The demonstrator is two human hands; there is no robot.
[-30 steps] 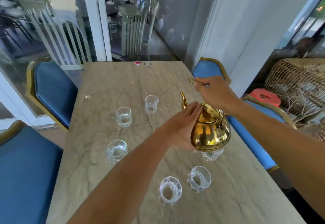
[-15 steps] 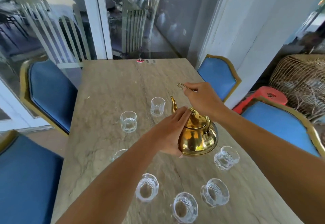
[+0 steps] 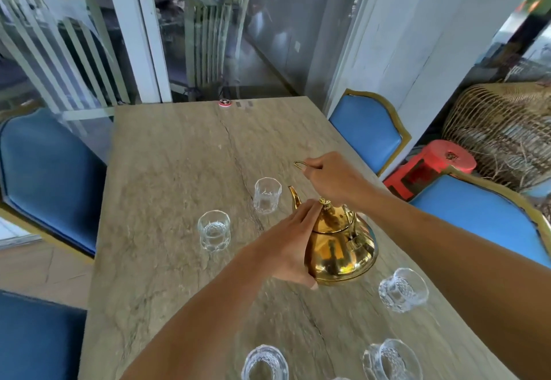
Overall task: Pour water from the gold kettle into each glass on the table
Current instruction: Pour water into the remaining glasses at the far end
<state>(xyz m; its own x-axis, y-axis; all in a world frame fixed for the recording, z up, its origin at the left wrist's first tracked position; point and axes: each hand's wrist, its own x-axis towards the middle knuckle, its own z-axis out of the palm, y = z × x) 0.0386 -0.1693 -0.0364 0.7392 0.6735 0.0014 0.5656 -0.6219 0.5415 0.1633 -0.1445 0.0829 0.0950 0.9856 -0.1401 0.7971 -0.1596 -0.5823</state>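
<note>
A: Where is the kettle (image 3: 340,245) sitting?
B: Right of centre on the surface (image 3: 179,171), roughly upright. The spout is pointing away from the person, with its tip just beside the far glass (image 3: 267,196). Can't tell whether the base is touching the surface.
A: And the hands?
B: The right hand (image 3: 331,180) is curling round the wire handle (image 3: 299,164) above the lid and gripping it. The left hand (image 3: 286,242) is lying flat against the kettle's left side, fingers straight. Its fingertips (image 3: 313,205) are reaching up beside the lid knob and the thumb is sitting low by the base.
A: What about the glasses?
B: The left glass (image 3: 214,230) is standing apart from the kettle, on the far side of the left forearm. The right glass (image 3: 402,288) is standing near the kettle's right. The near-left glass (image 3: 264,361) and near-right glass (image 3: 390,358) are sitting at the bottom edge, partly cut off. Water levels are too unclear to note.
A: Surroundings?
B: Blue chairs (image 3: 366,129) are flanking both sides. A red stool (image 3: 441,162) and a wicker basket (image 3: 501,129) are standing at the right.
</note>
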